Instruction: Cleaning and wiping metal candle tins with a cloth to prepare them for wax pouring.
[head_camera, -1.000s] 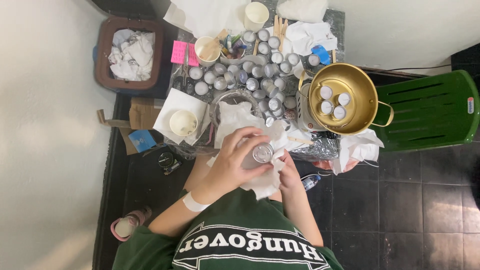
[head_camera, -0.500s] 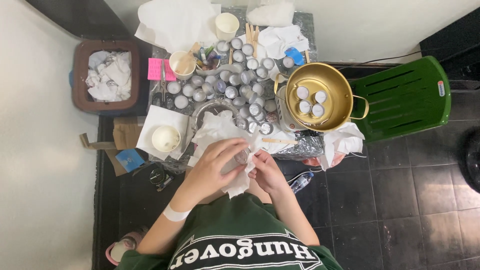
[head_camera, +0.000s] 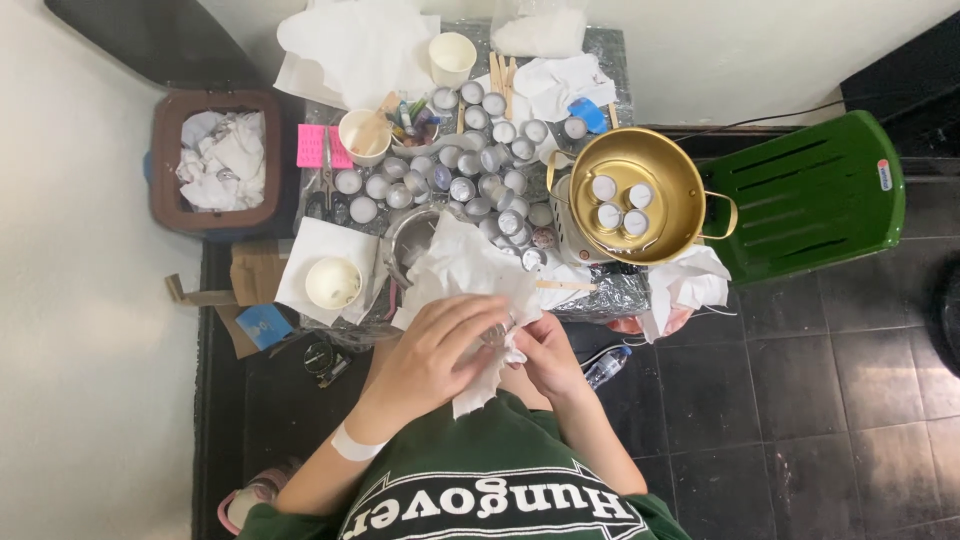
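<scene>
We hold a small tin cup (head_camera: 497, 333) wrapped in a white paper towel (head_camera: 480, 385) between both hands, just in front of the table (head_camera: 600, 290). Our left hand (head_camera: 430, 355) lies over it with fingers curled around towel and cup, while our right hand (head_camera: 545, 355) pinches them from the right side. The cup sits between the palms, equally near both, its long axis hidden.

Hidden in the tissue

The left hand (head_camera: 435, 355) covers whatever sits inside the white tissue (head_camera: 470, 275), beside the gold pot (head_camera: 680, 215); the right hand (head_camera: 550, 358) shows only partly.
</scene>
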